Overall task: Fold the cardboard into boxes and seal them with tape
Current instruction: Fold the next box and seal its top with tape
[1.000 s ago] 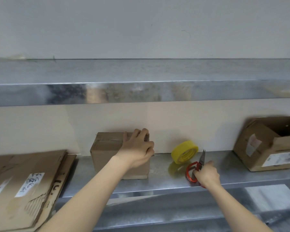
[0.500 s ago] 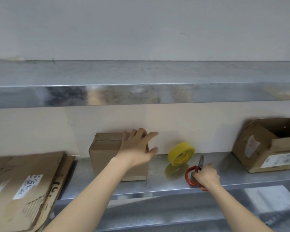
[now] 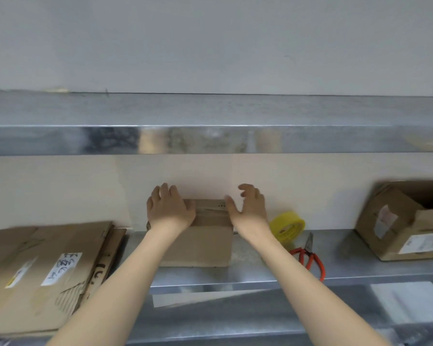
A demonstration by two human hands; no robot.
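Two hands flanking small box (image 3: pixel 205 242): left hand (image 3: pixel 169 212) resting flat on box's left top, right hand (image 3: pixel 250 209) spreading empty beside box's right end. Box's long axis running left-right between them; left hand nearer.

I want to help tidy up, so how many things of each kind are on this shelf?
Boxes: 2, the closed box and the open box
Tape roll, yellow: 1
Scissors, red handles: 1
Flat cardboard pile: 1
Total: 5
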